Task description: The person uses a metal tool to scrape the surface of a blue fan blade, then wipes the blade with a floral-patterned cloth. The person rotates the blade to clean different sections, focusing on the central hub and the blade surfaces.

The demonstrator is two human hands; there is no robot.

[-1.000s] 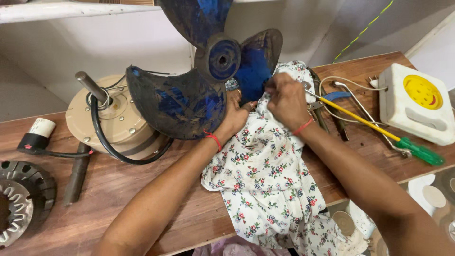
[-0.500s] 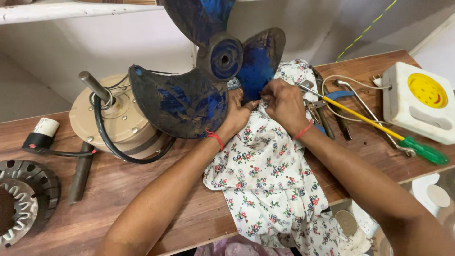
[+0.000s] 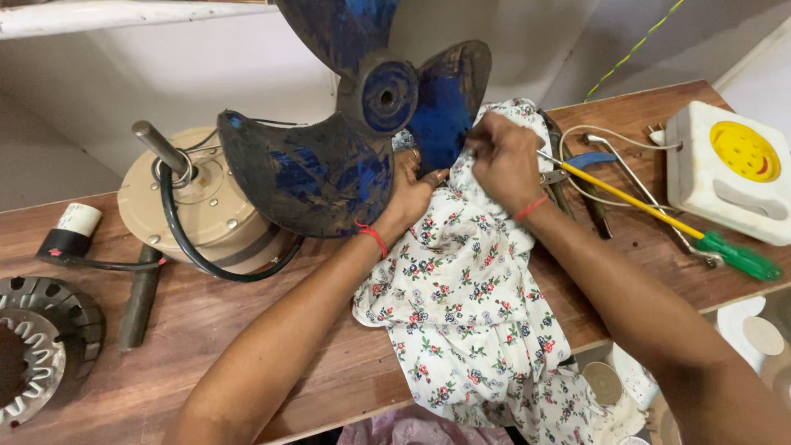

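Wooden bench [image 3: 206, 330] carries all parts. Far left of the left hand lies a toothed metal ring [image 3: 37, 350], then a beige motor [image 3: 198, 206] with a black cable. The left hand [image 3: 408, 198] braces the blue fan blade [image 3: 329, 165] from below, fingers spread against it. The right hand [image 3: 503, 156], just beside it, is closed on a bunched floral cloth [image 3: 470, 297] pressed to the blade near the hub. Judged from the dark grime over most of the blade, cleaning is at an early stage. Right of the right hand lie a yellow screwdriver [image 3: 651, 214] and a white switch box [image 3: 729, 169].
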